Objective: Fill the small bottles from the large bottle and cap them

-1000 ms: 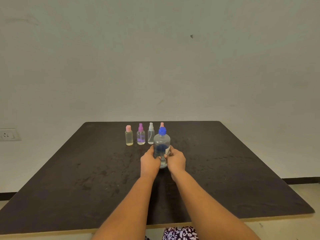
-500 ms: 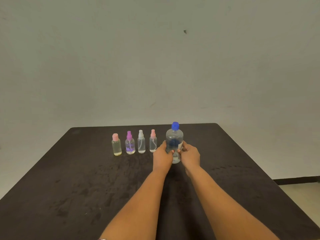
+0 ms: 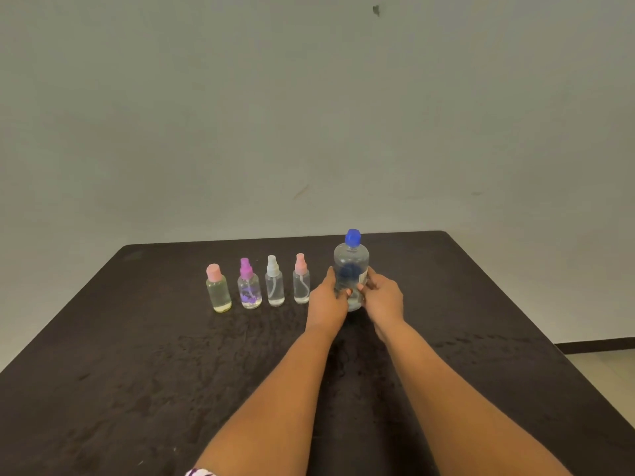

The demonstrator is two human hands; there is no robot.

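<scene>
A large clear bottle with a blue cap stands upright on the dark table. My left hand grips its left side and my right hand grips its right side, low on the body. To its left stands a row of small capped bottles: one with a pink flat cap and yellowish liquid, one with a purple spray top, one with a white spray top, and one with a pink spray top.
The table's far edge runs just behind the bottles, against a plain pale wall. Its right edge slopes down toward a strip of floor at the right. A patterned cloth scrap shows at the bottom.
The large bottle, held in both hands, has moved right and farther back, from in front of the small bottles to the right end of their row. The view has shifted too.
</scene>
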